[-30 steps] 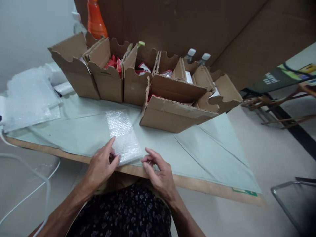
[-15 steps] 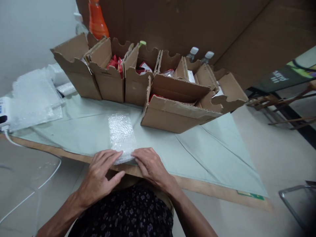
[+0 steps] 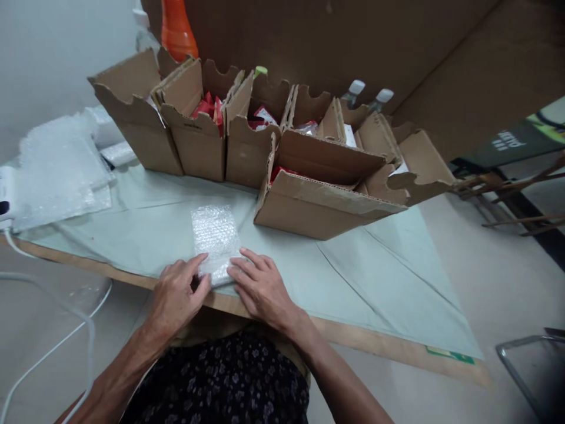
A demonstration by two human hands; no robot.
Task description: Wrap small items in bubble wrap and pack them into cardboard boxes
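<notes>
A narrow strip of clear bubble wrap (image 3: 215, 231) lies on the pale green cloth, its near end doubled over into a thicker fold at the table's front edge. My left hand (image 3: 176, 292) grips the left side of that fold, thumb low and index finger on top. On the opposite side, my right hand (image 3: 261, 288) has its fingertips bent over the wrap's right edge, with the thumb tucked beneath and partly hidden. Whether anything lies inside the fold cannot be made out.
Open cardboard boxes (image 3: 198, 144) with red and white packets stand in a row behind, and another box (image 3: 329, 206) sits in front of them. Left are stacked bubble wrap sheets (image 3: 62, 171) and a white cable (image 3: 90, 330). An orange bottle (image 3: 177, 35) stands at the back.
The near end of the bubble wrap has been folded further away from me, so the flat part is shorter. Both hands moved slightly forward, and my left thumb came up onto the fold.
</notes>
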